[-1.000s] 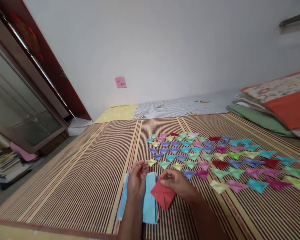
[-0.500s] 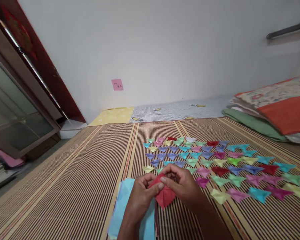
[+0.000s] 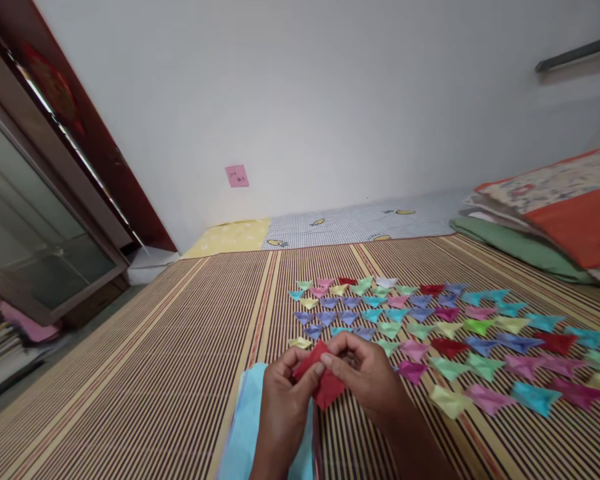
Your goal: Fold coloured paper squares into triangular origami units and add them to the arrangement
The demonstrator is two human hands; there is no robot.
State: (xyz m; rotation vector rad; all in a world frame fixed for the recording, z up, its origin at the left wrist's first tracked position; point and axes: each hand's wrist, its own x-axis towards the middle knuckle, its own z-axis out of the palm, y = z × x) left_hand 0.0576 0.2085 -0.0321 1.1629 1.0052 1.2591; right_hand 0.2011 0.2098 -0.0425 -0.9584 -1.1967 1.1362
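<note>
While both hands meet low at centre of view, red folded paper [image 3: 324,381] sits pinched between them, above striped mat [image 3: 170,373]. Left hand [image 3: 285,400] grips paper's left edge, thumb on top; right hand [image 3: 367,377] closes on upper right edge. Paper's point aims down toward person. Both hands equally near. Light blue sheets [image 3: 245,433] lie under left wrist; rows of small coloured folded pieces [image 3: 430,327] spread beyond and right.

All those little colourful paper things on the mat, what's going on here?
A person is folding a red paper square, pinching it between the left hand and right hand. Rows of small folded paper shapes in many colours lie on the striped woven mat. A stack of light blue paper sheets sits beneath the hands.
</note>
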